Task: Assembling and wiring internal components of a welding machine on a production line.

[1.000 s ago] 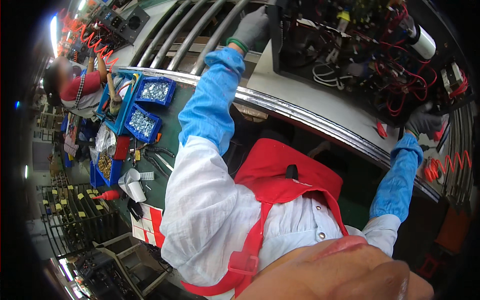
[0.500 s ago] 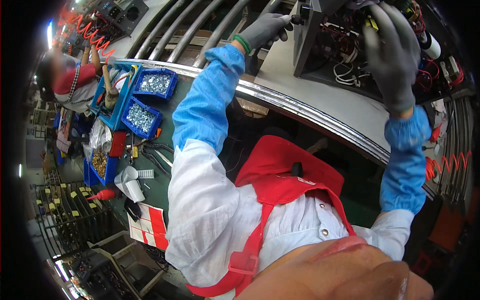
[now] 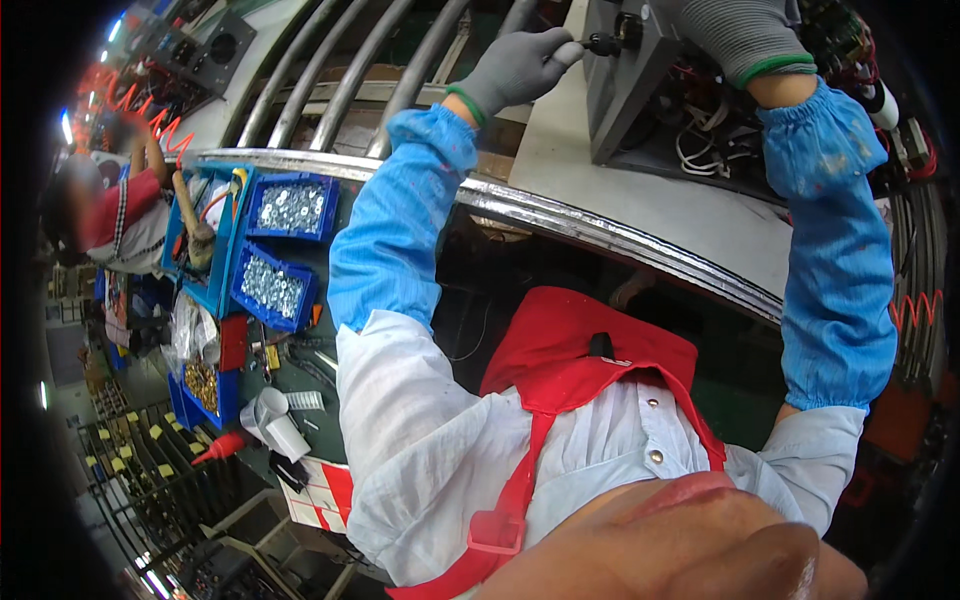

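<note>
Left hand: grey knitted glove with a green cuff [image 3: 515, 72], thumb and fingers pinched on the outer end of a short black fitting [image 3: 603, 43].
Fitting: juts sideways from the upright panel of a dark grey metal equipment chassis [image 3: 630, 95].
Chassis: stands on a smooth pale surface [image 3: 690, 215] at the upper right, beyond the metal rail, partly cut off by the upper edge.
Right hand: grey ribbed glove with a green cuff [image 3: 745, 40], over the chassis; its fingers are out of view, so I cannot tell whether they grip anything.
Wiring: looped white cables [image 3: 700, 155] inside the chassis, below the right hand.
Printed sheet: red-and-white paper [image 3: 315, 490] at the near end of the green surface [image 3: 325, 438]; its writing is illegible.
Apron mark: tiny white label on the red fabric apron [image 3: 590, 340], beside a black loop; too small to read.
Rack tags: plain-looking yellow squares on a dark metal rack [image 3: 118, 464], lower left; any lettering is unreadable.
</note>
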A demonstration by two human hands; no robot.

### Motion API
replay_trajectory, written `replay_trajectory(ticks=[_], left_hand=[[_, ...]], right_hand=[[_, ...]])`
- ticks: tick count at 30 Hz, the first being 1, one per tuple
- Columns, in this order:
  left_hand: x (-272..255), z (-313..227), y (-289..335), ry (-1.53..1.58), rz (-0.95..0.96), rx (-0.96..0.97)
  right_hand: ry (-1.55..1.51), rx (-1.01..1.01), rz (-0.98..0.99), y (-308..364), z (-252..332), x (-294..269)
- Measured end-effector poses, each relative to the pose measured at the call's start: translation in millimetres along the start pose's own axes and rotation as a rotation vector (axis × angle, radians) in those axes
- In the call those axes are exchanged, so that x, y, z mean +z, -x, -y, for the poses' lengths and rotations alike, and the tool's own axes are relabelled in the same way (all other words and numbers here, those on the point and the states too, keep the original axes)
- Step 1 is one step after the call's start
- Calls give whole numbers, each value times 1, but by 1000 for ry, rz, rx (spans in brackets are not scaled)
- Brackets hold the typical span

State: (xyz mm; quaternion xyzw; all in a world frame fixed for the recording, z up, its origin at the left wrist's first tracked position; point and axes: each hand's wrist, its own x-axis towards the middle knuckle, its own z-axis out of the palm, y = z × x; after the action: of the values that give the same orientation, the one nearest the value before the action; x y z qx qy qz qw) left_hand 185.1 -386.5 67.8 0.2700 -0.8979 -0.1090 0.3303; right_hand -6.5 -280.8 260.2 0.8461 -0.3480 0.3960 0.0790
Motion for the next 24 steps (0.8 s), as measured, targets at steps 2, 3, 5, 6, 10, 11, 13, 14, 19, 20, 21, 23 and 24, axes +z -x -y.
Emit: replay_trajectory(ticks=[2, 3, 5, 6, 10, 11, 13, 14, 19, 20, 21, 23, 24], left_hand=[[7, 6, 2, 92, -65, 58], [9, 8, 3, 132, -57, 38], [11, 12, 5, 155, -30, 15], [8, 2, 1, 144, -20, 40], [5, 6, 17, 67, -128, -17], [8, 2, 13, 89, -115, -22], [11, -4, 2, 132, -63, -56], [7, -7, 2, 124, -51, -63], [0, -6, 2, 513, 99, -195], [0, -6, 3, 616, 143, -237], [-2, -5, 1, 698, 184, -314], [-2, -7, -4, 647, 176, -295], [-6, -26, -14, 609, 181, -258]], right_hand=[[388, -41, 18, -2, -3, 7], [580, -62, 28, -2, -3, 12], [962, -101, 50, -3, -5, 24], [1159, -111, 49, 1, -8, 18], [1125, -28, 145, -5, 4, 26], [1189, 12, 180, -2, 9, 20], [1179, 21, 149, 3, 4, 10], [1132, 6, 125, 5, 1, 12], [1106, -48, 139, 10, 2, 11], [1092, -51, 135, 10, -1, 13], [1081, -91, 73, 10, -3, 16], [1057, -132, 18, 13, -10, 19], [1059, -136, -2, 17, -14, 18]])
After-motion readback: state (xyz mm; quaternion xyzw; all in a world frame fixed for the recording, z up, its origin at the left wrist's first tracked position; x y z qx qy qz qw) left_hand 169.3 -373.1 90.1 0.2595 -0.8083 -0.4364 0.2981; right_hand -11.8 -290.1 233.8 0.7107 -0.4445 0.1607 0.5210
